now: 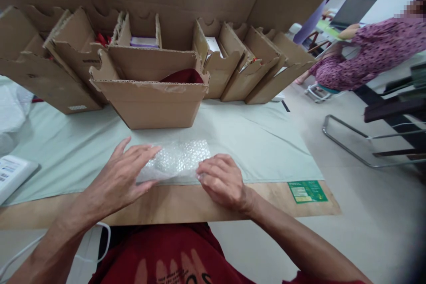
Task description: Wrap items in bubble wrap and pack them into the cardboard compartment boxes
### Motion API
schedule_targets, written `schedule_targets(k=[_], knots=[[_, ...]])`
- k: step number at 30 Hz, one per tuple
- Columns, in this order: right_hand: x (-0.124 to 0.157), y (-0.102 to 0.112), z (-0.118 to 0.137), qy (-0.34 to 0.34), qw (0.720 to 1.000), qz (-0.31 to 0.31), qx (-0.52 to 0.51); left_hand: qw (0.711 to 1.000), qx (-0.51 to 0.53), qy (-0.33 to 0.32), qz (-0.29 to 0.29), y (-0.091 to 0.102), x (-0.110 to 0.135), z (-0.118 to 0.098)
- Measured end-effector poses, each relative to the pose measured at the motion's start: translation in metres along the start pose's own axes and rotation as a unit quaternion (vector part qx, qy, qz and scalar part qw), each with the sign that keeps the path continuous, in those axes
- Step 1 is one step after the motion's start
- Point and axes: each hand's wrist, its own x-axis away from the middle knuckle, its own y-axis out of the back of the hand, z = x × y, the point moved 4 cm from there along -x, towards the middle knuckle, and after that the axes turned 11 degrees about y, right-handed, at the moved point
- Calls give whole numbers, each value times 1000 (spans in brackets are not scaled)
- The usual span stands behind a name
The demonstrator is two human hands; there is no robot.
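A small bubble-wrap packet (pixel 178 159) lies on the pale green cloth (pixel 259 142) near the table's front edge. My left hand (pixel 124 175) rests flat on the packet's left end, fingers stretched out across it. My right hand (pixel 221 179) is curled at the packet's right end, fingertips pinching its edge. Just behind the packet stands an open cardboard box (pixel 149 97) with something dark red inside.
A row of cardboard bins (pixel 233 62) stands along the back against a cardboard wall. A white device (pixel 13 173) lies at the left edge, a green card (pixel 308 191) at the front right. Another person in a patterned top (pixel 369 53) sits at the right beyond metal chair frames.
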Motion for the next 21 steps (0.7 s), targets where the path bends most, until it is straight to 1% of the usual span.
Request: schedule_targets(k=[1,4,7,9,12,13,14,16,17,19,21], knots=[[7,-3,7,1,1000,9,-17,1000,-9,-6,9,-3,5,2],[26,-14,25,-18,997,51,-51,998,-56,-20,3,-8,25,8],[33,-21,33,-10,994,89,-58,996,-91,-8,-8,-4,38,7],[29,-20,29,-7,996,81,-41,993,-99,7,-57,5,38,3],[19,-11,15,-28,999,26,26,979,-97,15,-177,16,36,-4],[17,-8,11,-34,998,13,44,977,-93,19,-192,15,37,-5],[16,-7,9,-36,998,12,52,977,-88,21,-191,11,39,-5],[19,-7,9,-31,998,37,34,985,-78,16,-152,-1,49,-4],[22,-9,10,-31,997,65,11,990,-77,14,-117,-9,56,-3],[31,-12,14,-47,988,141,-49,996,-74,20,-40,-19,72,-1],[38,-8,16,-82,969,203,-114,997,-57,33,40,-19,86,0]])
